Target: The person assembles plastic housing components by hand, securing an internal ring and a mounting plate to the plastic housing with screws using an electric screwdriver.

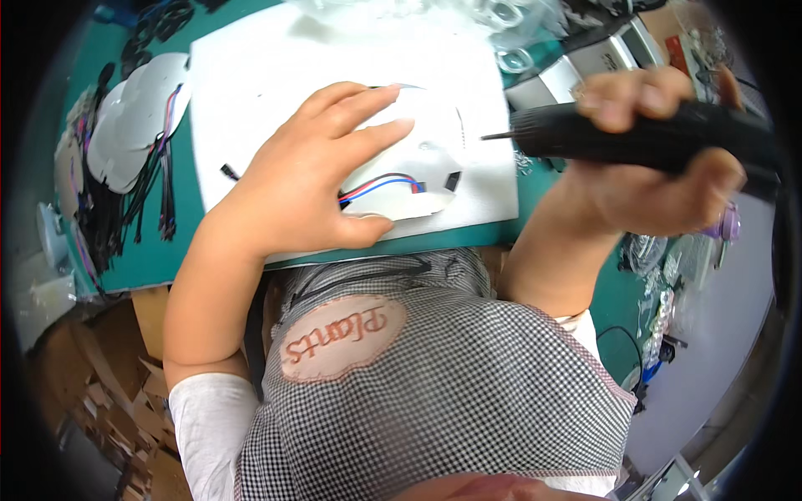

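My left hand (305,171) lies with fingers spread over a white disc-like part (434,154), which rests on a white foam sheet (230,100). Red, blue and black wires (384,182) show on the part beside my thumb, running to a small connector near its rim. My right hand (626,196) is closed around a black electric screwdriver (547,132), held roughly level to the right of the part. Its thin bit points left toward the part and appears raised off it. My left hand hides much of the part.
On the left, several white lobed plates (134,125) lie beside bundles of black cables (117,213) on the green mat (188,238). Clear plastic bags (510,25) sit at the back. White boxes (597,58) stand behind the screwdriver. A purple-handled tool (728,224) lies at right.
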